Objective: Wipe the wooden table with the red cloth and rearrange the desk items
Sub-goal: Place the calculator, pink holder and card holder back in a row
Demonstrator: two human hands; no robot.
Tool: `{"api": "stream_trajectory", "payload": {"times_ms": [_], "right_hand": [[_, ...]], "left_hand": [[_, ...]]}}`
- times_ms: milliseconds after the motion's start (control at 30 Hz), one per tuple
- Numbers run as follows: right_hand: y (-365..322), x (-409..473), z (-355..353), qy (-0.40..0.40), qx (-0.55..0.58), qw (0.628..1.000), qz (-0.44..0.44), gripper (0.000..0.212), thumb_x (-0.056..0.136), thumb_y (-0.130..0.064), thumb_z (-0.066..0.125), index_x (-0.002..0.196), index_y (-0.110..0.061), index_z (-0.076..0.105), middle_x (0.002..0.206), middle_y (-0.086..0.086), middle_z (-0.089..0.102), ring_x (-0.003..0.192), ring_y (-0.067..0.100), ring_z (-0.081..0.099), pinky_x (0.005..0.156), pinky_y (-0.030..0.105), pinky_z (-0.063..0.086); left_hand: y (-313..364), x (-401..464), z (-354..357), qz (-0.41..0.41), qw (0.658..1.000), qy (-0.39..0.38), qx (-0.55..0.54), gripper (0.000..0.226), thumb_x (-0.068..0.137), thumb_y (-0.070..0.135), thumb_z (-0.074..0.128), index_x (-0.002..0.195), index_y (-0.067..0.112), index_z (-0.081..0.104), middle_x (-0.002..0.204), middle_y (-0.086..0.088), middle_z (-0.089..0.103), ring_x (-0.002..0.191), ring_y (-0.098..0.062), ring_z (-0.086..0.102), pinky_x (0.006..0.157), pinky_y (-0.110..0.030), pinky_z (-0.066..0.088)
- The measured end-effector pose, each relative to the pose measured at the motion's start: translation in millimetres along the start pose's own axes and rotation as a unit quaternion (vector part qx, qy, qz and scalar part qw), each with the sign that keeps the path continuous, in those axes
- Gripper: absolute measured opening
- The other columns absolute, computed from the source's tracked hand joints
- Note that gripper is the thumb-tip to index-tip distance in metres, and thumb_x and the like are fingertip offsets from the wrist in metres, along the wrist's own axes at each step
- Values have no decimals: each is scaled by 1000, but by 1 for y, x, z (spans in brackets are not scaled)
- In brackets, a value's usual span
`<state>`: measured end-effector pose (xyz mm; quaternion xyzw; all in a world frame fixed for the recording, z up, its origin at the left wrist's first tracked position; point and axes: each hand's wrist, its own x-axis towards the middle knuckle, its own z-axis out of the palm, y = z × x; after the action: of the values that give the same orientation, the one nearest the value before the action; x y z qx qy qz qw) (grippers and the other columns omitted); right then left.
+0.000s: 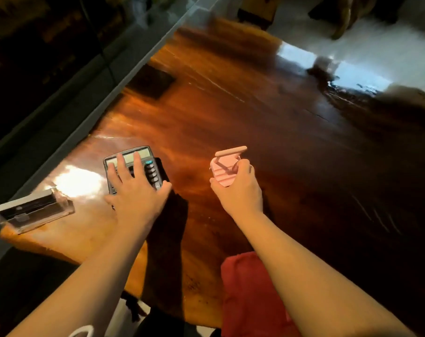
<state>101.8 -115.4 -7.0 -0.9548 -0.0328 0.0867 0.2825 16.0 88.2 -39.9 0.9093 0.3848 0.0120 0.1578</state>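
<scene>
Rearranging stage, judged from layout. Table glossy across centre and far end, bare of items there; wiping apparently finished or paused, not confirmable from gloss alone. Cloth lying bunched at near edge, beneath right forearm, gripped by neither hand. Left hand palm down on calculator, fingers spread wide over keys and display, thumb at near right corner; pressing or sliding, not lifting, by appearance. Calculator flat on table, near left edge. Right hand closed around pink stand, fingers wrapped on its right side, thumb at lower left; stand apparently raised clear of surface, contact with table not determinable. Clear holder at near left corner, well apart from both hands, untouched. Dark square at far left edge, identity unclear. Remaining, by judgement: setting down stand, final positioning of calculator, possibly holder; putting away cloth. 2 items in hand, 1 placed or pending. Motion blur at far end; detail there unreliable.
</scene>
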Motion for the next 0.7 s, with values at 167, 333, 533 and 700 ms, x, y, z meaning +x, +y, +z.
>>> {"api": "stream_trajectory", "payload": {"times_ms": [167,333,533,700], "right_hand": [[61,-6,-47,69,21,995,70,55,76,-55,78,108,-30,40,112,-3,54,97,21,60,70,32,41],[127,-12,-91,116,31,983,142,54,78,-52,79,110,-31,41,121,-2,55,95,18,58,66,31,43],[197,-23,-122,159,30,966,203,57,78,-51,80,116,-30,43,119,-4,53,95,12,54,69,30,46],[242,-28,-134,184,36,954,233,59,77,-53,81,117,-29,44,115,-6,51,98,15,58,69,32,53]], "left_hand": [[78,-31,13,84,996,-22,0,98,74,66,58,154,26,18,167,-7,8,151,-30,3,97,-70,34],[164,-72,33,188,981,-41,3,96,77,69,53,154,27,16,167,-6,8,151,-29,1,101,-69,32],[244,-115,72,292,954,-61,35,97,76,73,49,155,27,16,167,-6,13,152,-31,2,103,-71,31],[288,-140,106,341,936,-70,56,98,75,76,45,154,26,17,167,-7,16,152,-33,5,101,-71,33]]}}
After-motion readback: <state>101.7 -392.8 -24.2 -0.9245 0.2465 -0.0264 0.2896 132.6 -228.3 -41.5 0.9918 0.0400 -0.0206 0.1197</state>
